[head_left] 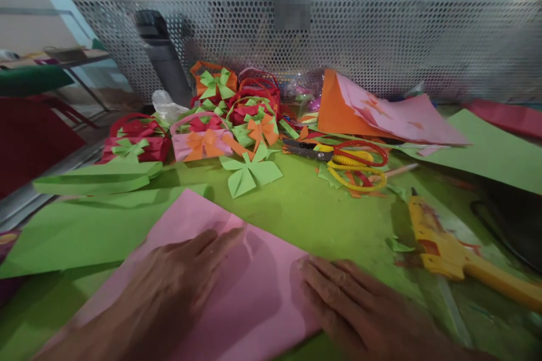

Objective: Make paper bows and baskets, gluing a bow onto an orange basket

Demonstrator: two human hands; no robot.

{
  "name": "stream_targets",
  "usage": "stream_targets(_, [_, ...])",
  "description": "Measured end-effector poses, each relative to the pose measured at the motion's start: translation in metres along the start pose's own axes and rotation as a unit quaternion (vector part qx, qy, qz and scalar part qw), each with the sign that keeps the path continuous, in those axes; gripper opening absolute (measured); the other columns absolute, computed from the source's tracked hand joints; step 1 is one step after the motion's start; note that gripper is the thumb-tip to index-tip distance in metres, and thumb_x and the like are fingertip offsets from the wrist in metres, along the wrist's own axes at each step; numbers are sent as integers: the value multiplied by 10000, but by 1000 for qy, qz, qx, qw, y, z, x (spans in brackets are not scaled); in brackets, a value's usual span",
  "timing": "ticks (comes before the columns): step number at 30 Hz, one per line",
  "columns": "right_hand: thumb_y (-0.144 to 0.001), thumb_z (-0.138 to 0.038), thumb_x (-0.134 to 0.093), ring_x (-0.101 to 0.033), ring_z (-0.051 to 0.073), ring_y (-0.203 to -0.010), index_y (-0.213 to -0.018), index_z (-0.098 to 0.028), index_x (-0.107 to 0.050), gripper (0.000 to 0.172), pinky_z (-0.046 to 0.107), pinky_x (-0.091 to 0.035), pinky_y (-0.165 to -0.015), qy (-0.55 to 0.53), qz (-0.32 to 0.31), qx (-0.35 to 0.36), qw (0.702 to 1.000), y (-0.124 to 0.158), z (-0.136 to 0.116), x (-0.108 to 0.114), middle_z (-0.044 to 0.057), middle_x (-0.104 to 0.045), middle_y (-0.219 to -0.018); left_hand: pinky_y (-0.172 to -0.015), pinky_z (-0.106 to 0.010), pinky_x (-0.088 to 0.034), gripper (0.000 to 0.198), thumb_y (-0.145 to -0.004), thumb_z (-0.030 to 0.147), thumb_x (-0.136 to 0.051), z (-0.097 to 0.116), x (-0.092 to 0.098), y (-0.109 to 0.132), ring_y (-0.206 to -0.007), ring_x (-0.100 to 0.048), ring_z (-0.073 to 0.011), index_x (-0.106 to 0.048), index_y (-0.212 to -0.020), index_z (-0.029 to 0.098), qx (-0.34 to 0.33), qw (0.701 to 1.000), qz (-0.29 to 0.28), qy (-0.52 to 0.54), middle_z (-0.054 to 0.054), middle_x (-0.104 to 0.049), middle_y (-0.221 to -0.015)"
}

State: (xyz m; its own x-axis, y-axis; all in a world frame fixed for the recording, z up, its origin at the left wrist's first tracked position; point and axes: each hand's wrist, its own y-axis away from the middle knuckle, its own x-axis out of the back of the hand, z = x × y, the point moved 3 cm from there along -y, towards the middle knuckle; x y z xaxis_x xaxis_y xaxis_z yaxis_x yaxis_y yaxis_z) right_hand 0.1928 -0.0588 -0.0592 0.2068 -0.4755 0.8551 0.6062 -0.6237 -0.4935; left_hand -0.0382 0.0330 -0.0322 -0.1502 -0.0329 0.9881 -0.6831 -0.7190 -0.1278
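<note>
A pink sheet of paper (254, 287) lies on the green table top (322, 214) right in front of me. My left hand (169, 293) rests flat on the sheet's left part, fingers stretched forward. My right hand (355, 304) lies flat at the sheet's right edge, fingers together and pointing left. Neither hand holds anything.
A yellow glue gun (461, 256) lies to the right. Red scissors (339, 151) and yellow scissors (358, 172) sit further back, near a green paper bow (250, 171). Several small paper baskets (201, 138) with bows stand before a perforated metal wall (381, 17). Green sheets (71, 231) lie left, orange-pink sheets (381, 113) right.
</note>
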Motion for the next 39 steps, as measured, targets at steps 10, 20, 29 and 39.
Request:
stream_targets(10, [-959, -120, -240, -579, 147, -1067, -1007, -213, -657, 429, 297, -473, -864, -10, 30, -3, 999, -11, 4, 12, -14, -697, -1101, -649, -271, -504, 461, -890, 163, -351, -3, -1, 1, -708, -640, -168, -438, -1318, 308, 7, 999, -19, 32, -10, -660, -969])
stream_targets(20, [-963, -112, -219, -590, 159, -1056, -997, -218, -652, 447, 323, -485, -811, 11, 9, 11, 1000, -15, 7, 16, -28, -697, -1111, -724, -292, -512, 468, -923, 167, -360, -3, 1, 1, -816, -634, -165, -355, -1355, 349, -1, 999, -30, 42, -7, -616, -1107])
stream_targets(29, [-937, -170, -291, -537, 184, -1152, -1157, -209, -613, 392, 323, -484, -875, 17, -37, 28, 999, -3, 2, 5, 29, -631, -1238, -725, -314, -523, 482, -873, 71, -301, 2, 2, -2, -892, -639, -204, -452, -1301, 231, -43, 999, -12, -10, -79, -618, -1128])
stream_targets(39, [-930, -145, -241, -548, 185, -1117, -1127, -193, -624, 433, 347, -480, -849, 21, -11, 22, 999, -6, 2, 8, 13, -653, -1201, -666, -361, -473, 319, -910, 136, -344, 13, 24, -10, -804, -553, -230, -652, -955, 210, -49, 994, -16, -91, -81, -597, -951])
